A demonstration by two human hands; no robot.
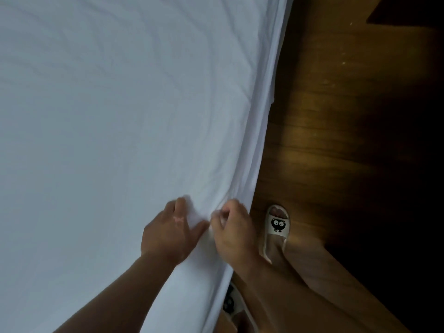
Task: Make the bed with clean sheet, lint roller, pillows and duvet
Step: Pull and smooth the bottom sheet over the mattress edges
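Fingers (228, 209) of R hand (234, 230) curled tight, pinching a small raised fold of white sheet (120, 116) at the side edge of the bed (260, 145), approx. lower centre of view. L hand (168, 231) just beside it, on its left, lying on top of sheet w/ back of hand up, thumb spread toward R hand and nearly touching it. L fingers (179, 204) bent down into bunched fabric, blurred, so cannot tell if gripping or only pressing. Sheet spread over whole visible top of bed, mostly smooth, shallow wrinkles fanning from pinched fold up and leftward. Sheet edge draped over side of bed, hanging in a couple of long folds. Bare forearms (115, 292) entering from bottom of view. Brown wooden floor (324, 140) right of bed, darker toward far right. Foot in white open-toe slipper (277, 227) w/ black cartoon face, on floor close to bed edge, beside R hand in view. Second slipper (229, 302), same print, partly hidden under hanging sheet near bottom. Dark furniture corner (408, 10) top right, too dim for detail.
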